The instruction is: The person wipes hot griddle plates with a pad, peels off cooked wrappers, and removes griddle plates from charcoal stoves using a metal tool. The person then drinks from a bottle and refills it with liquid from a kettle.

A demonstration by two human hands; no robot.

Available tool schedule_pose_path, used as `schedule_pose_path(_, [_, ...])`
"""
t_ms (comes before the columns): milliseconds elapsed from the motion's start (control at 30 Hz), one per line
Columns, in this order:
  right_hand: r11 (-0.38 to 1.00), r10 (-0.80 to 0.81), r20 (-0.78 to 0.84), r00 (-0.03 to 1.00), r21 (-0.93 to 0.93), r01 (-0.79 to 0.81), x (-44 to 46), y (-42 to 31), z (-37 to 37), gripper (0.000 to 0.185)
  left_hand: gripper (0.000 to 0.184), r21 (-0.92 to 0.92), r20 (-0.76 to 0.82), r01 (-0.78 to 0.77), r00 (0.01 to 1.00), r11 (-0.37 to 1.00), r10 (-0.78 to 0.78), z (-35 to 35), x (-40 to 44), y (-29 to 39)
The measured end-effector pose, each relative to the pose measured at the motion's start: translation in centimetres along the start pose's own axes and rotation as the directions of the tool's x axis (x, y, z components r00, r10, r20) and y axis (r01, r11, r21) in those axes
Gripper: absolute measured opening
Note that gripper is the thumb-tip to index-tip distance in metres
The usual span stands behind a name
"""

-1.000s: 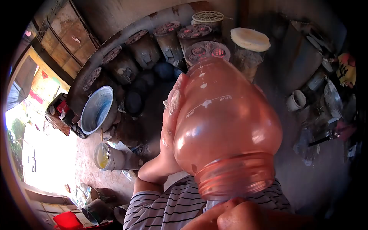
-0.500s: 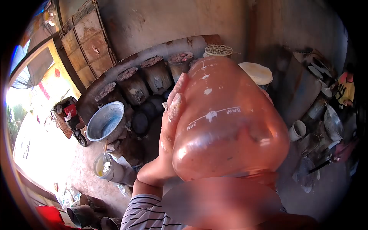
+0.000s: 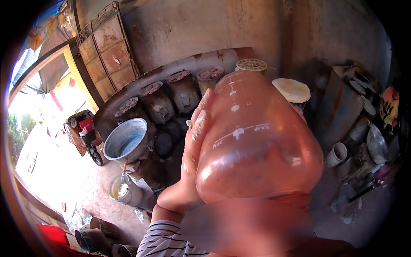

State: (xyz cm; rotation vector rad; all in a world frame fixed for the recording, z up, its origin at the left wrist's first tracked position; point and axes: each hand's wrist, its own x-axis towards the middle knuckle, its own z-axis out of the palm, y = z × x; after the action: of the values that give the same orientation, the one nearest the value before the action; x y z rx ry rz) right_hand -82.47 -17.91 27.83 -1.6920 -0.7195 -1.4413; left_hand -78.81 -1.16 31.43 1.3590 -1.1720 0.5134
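Note:
A large translucent orange bottle [image 3: 257, 150] fills the middle of the view, with white time marks such as "8AM" and "2PM" on its side. Its neck points down toward the wearer's face, where a blurred patch covers the picture. My left hand [image 3: 197, 139] is wrapped along the bottle's left side, with pale dough-like bits stuck to the fingers. On the far side, only a small part of my right hand [image 3: 299, 112] shows against the bottle; most of it is hidden behind the bottle.
Round stoves [image 3: 182, 92] stand in an arc along the wall. A metal basin [image 3: 125, 139] and a white bucket [image 3: 130, 192] are at left. A pale round flatbread [image 3: 292, 90] lies beyond the bottle. Pots and bags lie at right, and a scooter [image 3: 85, 132] stands by the doorway.
The bottle has tilted up, so its threaded mouth, visible earlier, is now out of sight near the face. The view has tipped upward, showing more wall. Both hands stay on the bottle.

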Motion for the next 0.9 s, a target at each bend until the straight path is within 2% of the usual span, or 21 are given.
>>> schedule_pose_path(33, [1.000, 0.004, 0.001, 1.000, -0.002, -0.004, -0.1, 0.0, 0.0, 0.067, 0.081, -0.113, 0.011, 0.061, 0.998, 0.992, -0.061, 0.0, 0.0, 0.1])
schedule_pose_path(67, [1.000, 0.008, 0.000, 1.000, -0.001, -0.008, -0.1, 0.0, 0.1, 0.067, 0.080, -0.387, 0.038, 0.212, 0.976, 0.897, -0.215, -0.2, -0.4, -0.6])
schedule_pose_path(133, [1.000, 0.023, 0.002, 1.000, 0.000, -0.023, -0.3, 0.2, 0.2, 0.067, 0.082, -0.589, 0.105, 0.360, 0.922, 0.723, -0.373, -0.3, -0.9, -0.7])
schedule_pose_path(167, [0.999, 0.034, 0.005, 0.999, -0.002, -0.034, -0.5, 0.3, 0.2, 0.067, 0.085, -0.557, 0.104, 0.379, 0.915, 0.739, -0.391, -0.2, -0.8, -0.1])
schedule_pose_path(233, [0.998, 0.055, 0.010, 0.998, -0.012, -0.055, -0.8, 0.7, 0.3, 0.067, 0.092, -0.375, 0.057, 0.382, 0.919, 0.845, -0.391, -0.1, -1.3, -0.3])
schedule_pose_path(267, [0.997, 0.075, 0.011, 0.997, -0.020, -0.075, -1.1, 1.1, 0.3, 0.067, 0.094, -0.212, 0.016, 0.363, 0.930, 0.908, -0.368, 0.0, -1.8, -0.9])
schedule_pose_path(333, [0.990, 0.130, 0.021, 0.991, -0.048, -0.129, -1.6, 1.8, 0.6, 0.067, 0.098, 0.004, -0.030, 0.253, 0.967, 0.968, -0.252, 0.2, -3.1, -3.2])
schedule_pose_path(367, [0.980, 0.185, 0.029, 0.982, -0.074, -0.182, -2.0, 2.6, 0.7, 0.067, 0.100, 0.047, -0.039, 0.174, 0.984, 0.984, -0.172, 0.3, -4.0, -5.5])
schedule_pose_path(467, [0.908, 0.398, 0.081, 0.914, -0.179, -0.379, -4.4, 5.0, 1.4, 0.067, 0.108, 0.089, -0.157, 0.435, 0.895, 0.896, -0.418, 1.4, -6.4, -8.7])
schedule_pose_path(533, [0.827, 0.539, 0.128, 0.832, -0.266, -0.495, -7.1, 7.6, 2.1, 0.065, 0.109, 0.042, -0.167, 0.674, 0.732, 0.737, -0.660, 2.2, -7.9, -11.6])
schedule_pose_path(567, [0.766, 0.626, 0.168, 0.761, -0.313, -0.561, -8.4, 8.7, 2.4, 0.065, 0.108, 0.139, -0.108, 0.612, 0.791, 0.779, -0.602, 2.2, -8.9, -13.9])
schedule_pose_path(667, [0.604, 0.797, 0.264, 0.544, -0.393, -0.694, -14.2, 13.2, 3.7, 0.065, 0.104, 0.050, -0.081, 0.613, 0.789, 0.788, -0.609, 4.1, -12.9, -20.0])
schedule_pose_path(700, [0.546, 0.838, 0.298, 0.458, -0.424, -0.723, -16.7, 14.8, 4.2, 0.064, 0.103, 0.014, -0.104, 0.666, 0.743, 0.746, -0.661, 4.6, -14.9, -21.6])
schedule_pose_path(767, [0.570, 0.821, 0.296, 0.488, -0.366, -0.736, -22.6, 17.5, 5.5, 0.063, 0.101, -0.056, -0.136, 0.757, 0.640, 0.651, -0.756, 5.5, -18.9, -24.8])
schedule_pose_path(800, [0.582, 0.812, 0.294, 0.505, -0.336, -0.740, -24.8, 18.5, 6.1, 0.062, 0.102, -0.033, -0.137, 0.755, 0.646, 0.655, -0.751, 5.9, -20.9, -26.5])
schedule_pose_path(900, [0.456, 0.888, 0.309, 0.341, -0.488, -0.744, -28.8, 20.1, 7.5, 0.060, 0.104, 0.017, -0.148, 0.742, 0.665, 0.670, -0.732, 6.4, -25.5, -30.9])
